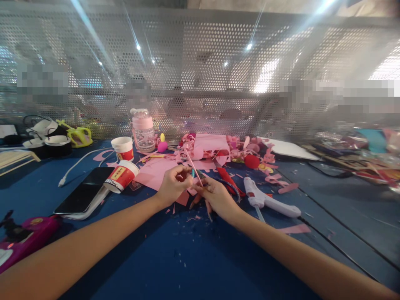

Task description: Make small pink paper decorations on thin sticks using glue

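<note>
At the middle of the table my left hand (175, 183) is closed in a pinch, with a small teal piece (193, 172) showing at its fingertips; its kind is unclear. Close beside it, my right hand (220, 199) pinches the lower end of a narrow pink paper strip (191, 161), which slants up and to the left between the hands. Whether the left fingers also touch the strip is hidden. Pink paper sheets (151, 173) lie just beyond the left hand. Behind the right hand are a red-handled tool (227, 179) and a dark cord, partly covered.
Right of my hands lies a white hot glue gun (265, 200) with its cable. On the left are a phone (84, 189), a tipped paper cup (121, 177), an upright cup (122, 146) and a pink-lidded bottle (143, 131). A perforated metal screen (200, 75) closes off the back.
</note>
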Demonstrator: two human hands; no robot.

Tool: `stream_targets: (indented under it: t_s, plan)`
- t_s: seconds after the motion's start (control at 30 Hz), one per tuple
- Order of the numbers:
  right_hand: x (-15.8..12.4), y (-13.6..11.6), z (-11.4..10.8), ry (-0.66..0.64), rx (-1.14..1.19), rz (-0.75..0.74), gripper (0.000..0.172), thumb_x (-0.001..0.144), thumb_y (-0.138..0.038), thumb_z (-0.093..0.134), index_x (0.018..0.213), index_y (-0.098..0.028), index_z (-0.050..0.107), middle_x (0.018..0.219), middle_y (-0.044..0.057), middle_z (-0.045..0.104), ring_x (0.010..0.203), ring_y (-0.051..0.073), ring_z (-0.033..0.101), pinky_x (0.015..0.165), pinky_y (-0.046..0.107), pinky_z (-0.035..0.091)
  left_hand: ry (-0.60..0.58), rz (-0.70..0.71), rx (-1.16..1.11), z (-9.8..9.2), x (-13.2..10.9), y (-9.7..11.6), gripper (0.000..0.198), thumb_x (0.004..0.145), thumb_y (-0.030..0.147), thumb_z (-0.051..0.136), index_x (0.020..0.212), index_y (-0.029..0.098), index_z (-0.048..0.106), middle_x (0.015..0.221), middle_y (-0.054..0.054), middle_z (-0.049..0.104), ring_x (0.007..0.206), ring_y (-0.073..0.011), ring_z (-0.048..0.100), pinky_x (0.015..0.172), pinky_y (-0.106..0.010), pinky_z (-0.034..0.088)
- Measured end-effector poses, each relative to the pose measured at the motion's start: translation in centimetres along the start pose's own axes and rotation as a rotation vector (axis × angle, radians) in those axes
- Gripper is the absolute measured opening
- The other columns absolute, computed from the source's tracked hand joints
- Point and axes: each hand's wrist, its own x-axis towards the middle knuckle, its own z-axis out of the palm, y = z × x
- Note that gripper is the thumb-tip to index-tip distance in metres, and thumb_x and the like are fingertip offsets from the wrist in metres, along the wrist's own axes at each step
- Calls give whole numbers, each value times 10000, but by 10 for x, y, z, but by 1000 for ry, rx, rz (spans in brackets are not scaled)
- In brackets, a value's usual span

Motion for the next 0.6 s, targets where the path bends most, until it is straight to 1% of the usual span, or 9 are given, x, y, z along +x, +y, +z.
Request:
stream_targets:
  t_s: [0.1, 0.27, 0.43, 0.6]
  plan:
    - [0, -1, 0, 72, 15, -8, 353, 745, -530, 502, 756, -204, 368, 486, -36, 606, 233, 62, 410, 260, 155, 234, -7, 7, 14, 0, -1, 1, 144, 662, 177, 540, 779, 117, 598, 640, 14, 524, 529, -69, 447, 494, -176, 373]
    - [0, -1, 1, 77, 47, -32, 365, 767, -541, 461, 707, -218, 303, 565, -13, 656, 242, 71, 458, 252, 146, 244, -10, 21, 28, 0, 0, 0, 152, 667, 168, 520, 785, 112, 596, 674, 7, 539, 554, -68, 449, 512, -172, 377]
    - [0, -3, 2, 81, 45, -18, 350, 792, -520, 444, 695, -210, 311, 614, 8, 683, 254, 63, 480, 262, 137, 253, -25, 33, 36, 0, 0, -2, 164, 668, 164, 513, 796, 112, 602, 672, 10, 540, 549, -68, 452, 508, -170, 380]
    - [-1, -6, 3, 52, 45, 4, 332, 813, -490, 432, 687, -199, 334, 637, 20, 695, 260, 53, 486, 270, 132, 250, -31, 38, 54, 0, 0, -2, 177, 680, 169, 512, 813, 112, 612, 673, 8, 550, 535, -64, 441, 500, -168, 376]
